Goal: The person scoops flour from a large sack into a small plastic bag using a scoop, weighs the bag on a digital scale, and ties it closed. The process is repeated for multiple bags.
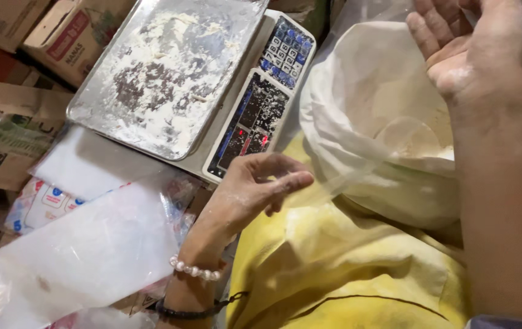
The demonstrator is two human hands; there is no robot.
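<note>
Scale-side flour sack (358, 122) between hands

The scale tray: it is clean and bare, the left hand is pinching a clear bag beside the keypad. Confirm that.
Not clean: the head view shows the metal scale tray smeared with white flour. The rest holds: the left hand pinches a thin clear bag beside the keypad.
</note>
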